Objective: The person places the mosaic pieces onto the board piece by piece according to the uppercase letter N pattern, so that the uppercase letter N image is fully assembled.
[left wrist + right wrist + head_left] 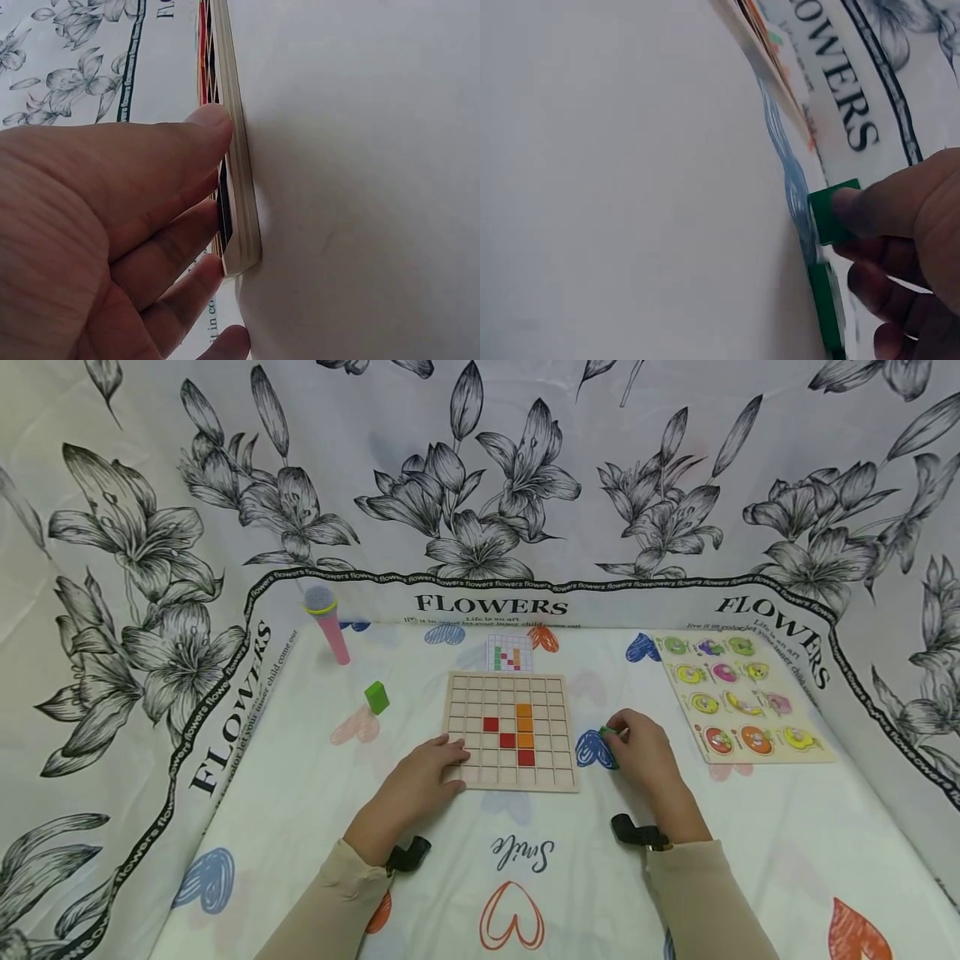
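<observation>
Thumb and fingers of the right hand (647, 750) are pinching a green block (825, 221) to the right of the wooden grid board (551, 760); a second green block (826, 307) is lying nearby on the tablecloth (585, 885). The left hand (418, 781), its fingers apart, is touching the board's left edge. Three red tiles (491, 724) and three orange tiles (524, 725) are sitting in the grid.
</observation>
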Available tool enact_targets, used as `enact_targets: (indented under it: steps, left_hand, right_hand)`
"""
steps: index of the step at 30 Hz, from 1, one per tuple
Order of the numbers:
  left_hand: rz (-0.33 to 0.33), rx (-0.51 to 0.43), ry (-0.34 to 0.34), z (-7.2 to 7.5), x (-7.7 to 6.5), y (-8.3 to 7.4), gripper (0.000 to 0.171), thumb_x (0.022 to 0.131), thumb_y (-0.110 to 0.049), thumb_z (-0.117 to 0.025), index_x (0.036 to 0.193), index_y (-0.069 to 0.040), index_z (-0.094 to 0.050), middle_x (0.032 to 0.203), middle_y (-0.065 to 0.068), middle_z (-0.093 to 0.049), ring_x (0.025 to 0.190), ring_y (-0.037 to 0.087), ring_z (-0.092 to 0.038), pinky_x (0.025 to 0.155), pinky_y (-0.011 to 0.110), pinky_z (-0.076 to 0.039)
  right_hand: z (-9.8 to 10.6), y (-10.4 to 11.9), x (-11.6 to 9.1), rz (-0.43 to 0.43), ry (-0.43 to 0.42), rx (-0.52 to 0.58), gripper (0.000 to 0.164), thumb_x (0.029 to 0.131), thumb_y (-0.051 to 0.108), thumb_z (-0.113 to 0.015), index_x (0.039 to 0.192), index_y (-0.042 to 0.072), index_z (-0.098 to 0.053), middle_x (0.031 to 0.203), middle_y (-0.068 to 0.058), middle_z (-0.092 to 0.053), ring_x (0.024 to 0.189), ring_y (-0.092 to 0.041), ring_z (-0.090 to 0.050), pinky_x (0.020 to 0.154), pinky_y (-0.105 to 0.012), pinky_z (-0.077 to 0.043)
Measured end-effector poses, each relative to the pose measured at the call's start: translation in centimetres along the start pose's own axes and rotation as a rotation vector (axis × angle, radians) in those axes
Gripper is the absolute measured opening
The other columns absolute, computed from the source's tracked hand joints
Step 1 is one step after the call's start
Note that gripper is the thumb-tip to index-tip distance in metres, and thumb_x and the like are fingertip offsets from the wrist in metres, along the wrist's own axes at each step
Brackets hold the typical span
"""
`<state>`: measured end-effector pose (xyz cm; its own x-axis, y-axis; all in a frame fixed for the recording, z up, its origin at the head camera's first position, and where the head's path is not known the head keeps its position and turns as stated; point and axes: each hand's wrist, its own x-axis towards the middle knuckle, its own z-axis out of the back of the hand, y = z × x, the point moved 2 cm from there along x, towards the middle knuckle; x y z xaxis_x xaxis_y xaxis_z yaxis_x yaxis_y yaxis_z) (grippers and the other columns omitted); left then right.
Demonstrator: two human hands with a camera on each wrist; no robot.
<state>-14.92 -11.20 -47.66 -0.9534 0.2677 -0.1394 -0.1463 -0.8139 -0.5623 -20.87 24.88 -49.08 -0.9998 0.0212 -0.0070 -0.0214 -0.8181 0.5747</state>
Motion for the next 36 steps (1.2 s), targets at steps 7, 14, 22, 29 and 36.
enact_targets:
  steps: [7,14,22,29,36]
  left_hand:
    - [-0.02,0.021,-0.003,-0.1,0.1,0.0,0.051,0.097,-0.016,-0.083,0.146,-0.017,-0.071,0.164,-0.001,-0.058,0.161,0.029,-0.042,0.127,0.056,-0.042]
    - [-0.024,-0.005,-0.001,0.0,0.1,0.1,0.05,0.097,-0.015,-0.083,0.145,-0.015,-0.071,0.164,0.0,-0.058,0.161,0.029,-0.042,0.128,0.056,-0.041]
    - [-0.049,0.011,-0.022,0.1,0.1,0.2,0.048,0.097,-0.015,-0.083,0.144,-0.014,-0.072,0.162,0.001,-0.059,0.16,0.029,-0.044,0.127,0.055,-0.042]
    - [-0.061,0.015,-0.028,0.0,0.0,0.2,0.048,0.097,-0.015,-0.083,0.143,-0.014,-0.072,0.162,0.0,-0.06,0.16,0.029,-0.044,0.127,0.054,-0.042]
    - [-0.069,0.02,-0.037,0.0,0.1,0.3,0.047,0.096,-0.016,-0.084,0.142,-0.014,-0.073,0.162,0.001,-0.06,0.159,0.029,-0.045,0.127,0.054,-0.042]
  right_hand:
    - [-1.5,6.3,0.9,0.1,0.025,0.098,0.017,0.109,0.022,-0.067,0.123,0.013,-0.07,0.114,-0.007,-0.074,0.094,-0.025,-0.06,0.078,-0.036,-0.053]
    - [-5.2,12.4,3.8,0.212,0.162,0.1,0.012,0.108,0.021,-0.069,0.119,0.017,-0.073,0.115,-0.002,-0.076,0.094,-0.023,-0.063,0.087,-0.04,-0.058]
    - [-9.2,15.9,6.8,0.259,0.265,0.12,0.005,0.108,0.022,-0.07,0.112,0.02,-0.072,0.108,0.002,-0.074,0.094,-0.02,-0.065,0.087,-0.039,-0.057]
    - [-10.0,16.8,7.1,0.265,0.26,0.036,0.005,0.107,0.022,-0.072,0.11,0.018,-0.072,0.106,0.0,-0.074,0.096,-0.021,-0.066,0.092,-0.041,-0.057]
    - [-10.2,16.6,6.5,0.28,0.277,0.015,0.01,0.107,0.021,-0.072,0.112,0.013,-0.075,0.112,-0.004,-0.072,0.102,-0.023,-0.065,0.099,-0.043,-0.058]
